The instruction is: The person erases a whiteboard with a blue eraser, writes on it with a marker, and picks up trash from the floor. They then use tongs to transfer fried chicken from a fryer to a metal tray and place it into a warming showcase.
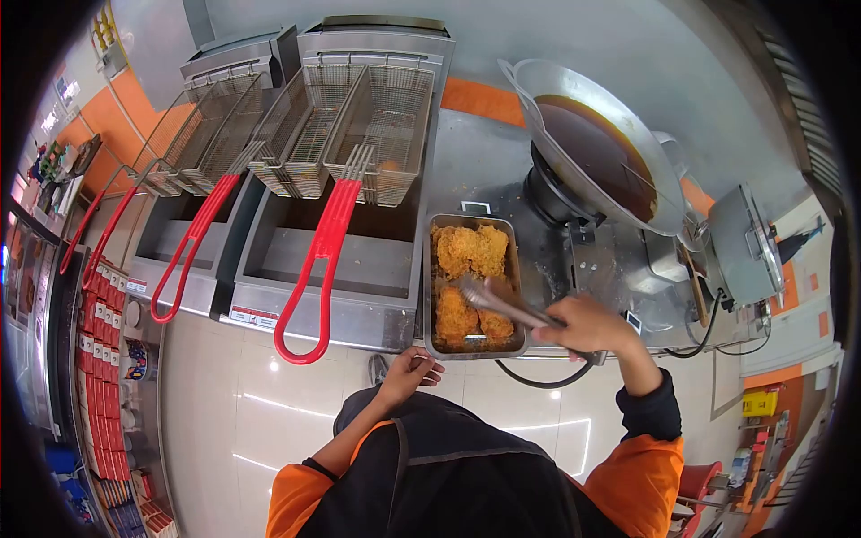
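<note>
My right hand point(583, 325) is closed around a pair of metal tongs point(516, 309). Their tips reach over a rectangular metal tray point(522, 339) and overlap the fried chicken in it. Several golden, crumb-coated pieces of fried chicken point(456, 314) fill the tray, which sits at the counter's front edge. My left hand point(411, 371) is just off the tray's near left corner, fingers loosely bent and apart, nothing in it.
Wire fryer baskets point(381, 134) with long red handles point(327, 242) hang over the fryers at left; the handles jut past the front edge. A large pan of dark oil point(596, 152) stands on a burner point(556, 193) at back right. A black hose point(547, 384) loops below the counter.
</note>
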### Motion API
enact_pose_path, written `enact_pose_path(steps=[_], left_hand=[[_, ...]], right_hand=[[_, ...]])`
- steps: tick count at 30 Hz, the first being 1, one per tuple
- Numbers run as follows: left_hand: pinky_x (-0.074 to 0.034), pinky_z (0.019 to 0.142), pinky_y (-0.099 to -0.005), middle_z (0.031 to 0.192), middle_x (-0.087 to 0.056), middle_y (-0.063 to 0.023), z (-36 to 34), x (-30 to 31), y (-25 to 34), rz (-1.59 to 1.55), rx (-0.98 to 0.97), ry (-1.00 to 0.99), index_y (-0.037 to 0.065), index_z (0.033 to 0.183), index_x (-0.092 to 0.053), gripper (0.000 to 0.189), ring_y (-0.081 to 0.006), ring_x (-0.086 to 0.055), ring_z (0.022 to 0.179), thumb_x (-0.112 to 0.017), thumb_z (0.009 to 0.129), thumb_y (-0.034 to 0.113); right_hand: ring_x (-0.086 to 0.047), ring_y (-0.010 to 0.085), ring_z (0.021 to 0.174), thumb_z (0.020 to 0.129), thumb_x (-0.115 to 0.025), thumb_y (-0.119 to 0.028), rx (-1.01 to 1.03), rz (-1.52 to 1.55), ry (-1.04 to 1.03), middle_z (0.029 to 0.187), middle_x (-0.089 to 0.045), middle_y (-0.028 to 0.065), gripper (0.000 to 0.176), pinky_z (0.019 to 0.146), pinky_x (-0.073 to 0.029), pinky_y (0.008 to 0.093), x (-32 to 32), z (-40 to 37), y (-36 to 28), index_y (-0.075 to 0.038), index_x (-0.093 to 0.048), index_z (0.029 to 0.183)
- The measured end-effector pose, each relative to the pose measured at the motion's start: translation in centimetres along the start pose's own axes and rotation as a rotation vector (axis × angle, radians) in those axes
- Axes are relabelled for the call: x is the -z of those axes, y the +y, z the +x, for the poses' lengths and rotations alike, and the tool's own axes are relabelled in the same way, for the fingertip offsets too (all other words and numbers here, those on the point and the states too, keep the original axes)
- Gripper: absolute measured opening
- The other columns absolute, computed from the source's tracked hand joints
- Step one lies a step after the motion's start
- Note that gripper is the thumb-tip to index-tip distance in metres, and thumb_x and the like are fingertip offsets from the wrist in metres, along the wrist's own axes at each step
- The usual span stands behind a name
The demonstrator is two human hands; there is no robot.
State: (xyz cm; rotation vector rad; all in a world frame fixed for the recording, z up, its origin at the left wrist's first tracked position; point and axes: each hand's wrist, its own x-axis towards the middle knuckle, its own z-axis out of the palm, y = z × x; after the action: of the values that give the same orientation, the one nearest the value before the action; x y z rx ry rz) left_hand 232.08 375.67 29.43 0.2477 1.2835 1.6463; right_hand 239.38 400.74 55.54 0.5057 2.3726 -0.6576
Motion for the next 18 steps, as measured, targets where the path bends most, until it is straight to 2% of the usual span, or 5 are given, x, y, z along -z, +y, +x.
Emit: enact_pose_path(steps=[3, 6, 9, 15, 18], left_hand=[[-0.053, 0.070, -0.0303, 0.093, -0.063, -0.0139, 0.3, 0.0, -0.3, -0.008, -0.021, 0.002, 0.003, 0.101, -0.044, 0.015, -0.0193, -0.063, 0.079, -0.050, 0.093, 0.015], [-0.053, 0.070, -0.0306, 0.092, -0.064, -0.0143, 0.3, -0.1, -0.3, -0.012, -0.010, 0.013, 0.003, 0.102, -0.044, 0.016, -0.0196, -0.063, 0.079, -0.050, 0.093, 0.015], [-0.053, 0.070, -0.0305, 0.092, -0.064, -0.0145, 0.5, -0.1, -0.4, -0.008, -0.013, 0.012, 0.004, 0.103, -0.043, 0.017, -0.0196, -0.063, 0.079, -0.050, 0.093, 0.016], [-0.053, 0.073, -0.0304, 0.095, -0.063, -0.0133, 0.0, 0.5, 0.4, -0.006, 0.021, -0.040, 0.002, 0.100, -0.048, 0.017, -0.0190, -0.063, 0.082, -0.049, 0.094, 0.018], [-0.052, 0.076, -0.0308, 0.099, -0.063, -0.0127, -0.2, 0.9, 1.2, 0.036, 0.057, -0.077, 0.001, 0.102, -0.050, 0.020, -0.0189, -0.062, 0.086, -0.048, 0.095, 0.019]], right_hand=[[-0.063, 0.0228, 0.049, 0.083, -0.060, -0.033, 0.015, -0.216, 0.283, 0.056, -0.060, 0.0130, 0.035, 0.058, -0.052, 0.0322, -1.0, 1.1, 3.6, 0.001, -0.065, 0.087], [-0.064, 0.0328, 0.063, 0.080, -0.061, -0.033, -0.095, -0.179, 0.265, 0.061, -0.062, 0.0189, 0.038, 0.064, -0.051, 0.0402, -1.4, 2.6, 4.8, 0.004, -0.064, 0.084], [-0.063, 0.0319, 0.059, 0.081, -0.060, -0.033, 0.028, -0.269, 0.194, 0.057, -0.060, 0.0168, 0.036, 0.064, -0.051, 0.0396, -2.8, 3.4, 6.4, 0.004, -0.063, 0.081], [-0.063, 0.0258, 0.050, 0.084, -0.057, -0.035, -0.060, -0.085, 0.138, 0.051, -0.057, 0.0152, 0.036, 0.070, -0.052, 0.0358, -1.3, -0.1, 3.8, 0.000, -0.065, 0.090], [-0.063, 0.0319, 0.062, 0.084, -0.056, -0.038, 0.109, -0.225, 0.283, 0.059, -0.060, 0.0175, 0.039, 0.069, -0.050, 0.0392, -2.1, 1.7, 4.2, -0.001, -0.064, 0.089]])
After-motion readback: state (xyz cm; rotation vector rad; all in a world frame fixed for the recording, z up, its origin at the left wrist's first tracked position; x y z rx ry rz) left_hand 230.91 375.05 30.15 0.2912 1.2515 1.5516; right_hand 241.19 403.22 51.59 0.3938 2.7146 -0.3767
